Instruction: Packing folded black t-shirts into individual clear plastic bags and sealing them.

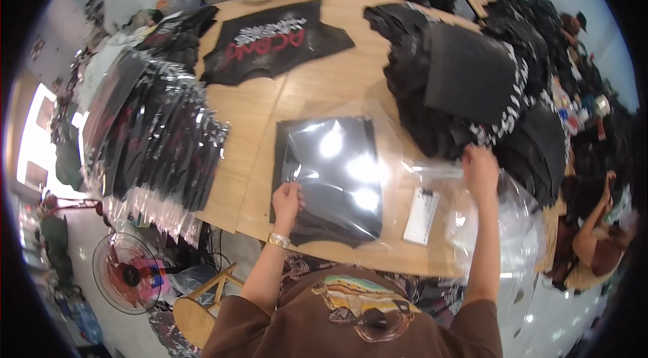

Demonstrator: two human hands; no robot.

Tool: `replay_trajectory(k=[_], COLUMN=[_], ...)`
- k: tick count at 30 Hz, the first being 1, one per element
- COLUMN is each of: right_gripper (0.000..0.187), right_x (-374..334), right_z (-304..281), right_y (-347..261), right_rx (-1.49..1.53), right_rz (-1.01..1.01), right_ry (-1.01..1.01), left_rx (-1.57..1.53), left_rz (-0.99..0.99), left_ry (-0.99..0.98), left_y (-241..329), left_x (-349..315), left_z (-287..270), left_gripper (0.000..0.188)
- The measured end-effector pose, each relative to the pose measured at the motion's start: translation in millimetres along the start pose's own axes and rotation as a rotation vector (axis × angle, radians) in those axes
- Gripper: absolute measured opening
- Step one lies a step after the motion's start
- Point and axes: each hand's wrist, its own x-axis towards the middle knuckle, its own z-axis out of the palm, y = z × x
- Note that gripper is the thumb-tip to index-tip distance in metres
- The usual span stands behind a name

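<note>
A folded black garment [324, 219] lies flat in front of me, with a shiny clear plastic bag [347, 176] spread over it. Whether the garment is fully inside the bag is hard to make out through the glare. My left hand [289, 201], a bracelet on its wrist, has its fingers closed on the bag near the garment's left edge. Further right, my right hand [480, 166] is closed beside a heap of black garments [469, 74]. Its fingers are pressed together, and what they hold is unclear. Loose clear bags [466, 230] lie under my right forearm.
A white card or pad [420, 216] lies on the wooden table [263, 128]. Bagged black garments [155, 128] are piled at left. A printed black garment [270, 44] lies at the far side. A fan [127, 273] and stool [196, 317] stand left below. Other people work around.
</note>
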Motion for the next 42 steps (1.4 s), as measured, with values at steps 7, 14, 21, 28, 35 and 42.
replay_trajectory(k=[7, 14, 21, 28, 35, 42], right_gripper=[0.047, 0.045, 0.057, 0.059, 0.033, 0.022], right_x=[-49, -58, -51, -54, -44, -49], right_z=[44, 104, 116, 116, 140, 127], right_y=[-159, -173, -168, -196, -167, -180], right_rx=[0.586, 0.549, 0.455, 0.655, 0.777, 0.729], right_rz=[-0.278, -0.254, 0.155, 0.222, 0.445, 0.481], right_ry=[-0.318, -0.389, -0.115, -0.189, -0.274, -0.136], left_rx=[-0.207, -0.161, 0.049, -0.091, -0.157, 0.370], left_rz=[0.038, 0.045, 0.243, 0.175, 0.116, 0.395], left_ry=[0.173, -0.036, -0.238, -0.143, -0.085, 0.104], left_y=[3, 3, -24, -50, -37, 16], left_x=[12, 11, 25, 3, -1, -12], left_z=[-18, -38, -52, -69, -62, -50], left_gripper=[0.031, 0.040, 0.050, 0.040, 0.047, 0.081])
